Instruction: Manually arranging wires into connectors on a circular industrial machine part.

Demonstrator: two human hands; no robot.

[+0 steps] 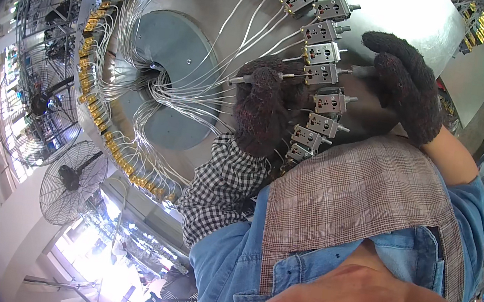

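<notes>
My left hand (262,108), in a dark knitted glove and checked sleeve, is closed around a slim metal screwdriver-like tool (241,80). The tool's thin tip reaches toward a small metal box (322,74) with round holes and a shaft. On the shaft side of that box, my right hand (407,87), also in a dark glove, is closed on a short grey cylinder (362,71), which lines up with the shaft. Its fingers partly hide the cylinder. Similar metal boxes (331,103) stand in a curved row along the rim, on both sides of this one.
White wires (167,96) run from the rim to the hole in the grey centre disc (181,53) of a round metal table (412,18). Brass-coloured parts (88,50) line its left rim. Fans (69,181) stand at left. Another person (179,291) is at lower left.
</notes>
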